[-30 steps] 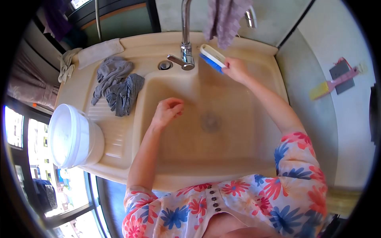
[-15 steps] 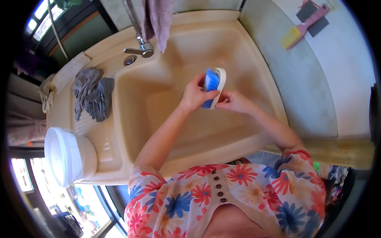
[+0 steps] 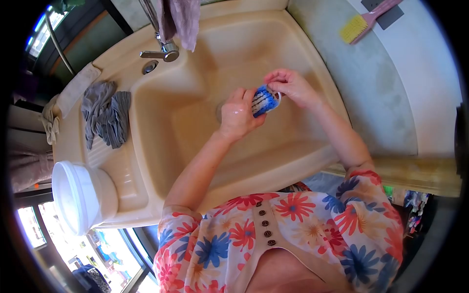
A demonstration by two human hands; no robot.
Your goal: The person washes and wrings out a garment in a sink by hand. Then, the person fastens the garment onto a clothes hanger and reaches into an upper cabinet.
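My left hand [image 3: 238, 115] is wrapped around a scrubbing brush [image 3: 265, 101] with blue and white bristles and a pale rim. The bristles now face up toward me, and the brush is above the sink basin [image 3: 215, 161]. At the brush's far right end is my right hand [image 3: 293, 88], its thumb and fingertips drawn together close to the bristles. Whether anything small is between those fingertips cannot be made out. My left hand looks wet.
A chrome tap [image 3: 167, 51] stands at the back, with a mauve cloth [image 3: 180, 22] hanging beside it. Grey crumpled cloths [image 3: 106, 115] lie on the drainboard near a white bucket [image 3: 80, 195]. A pink brush with yellow bristles [image 3: 355, 30] hangs on the right wall.
The brush has been turned from edge-on to bristles up. My right hand has moved from its lower end to its upper right end. My left hand now grips it from the left side.
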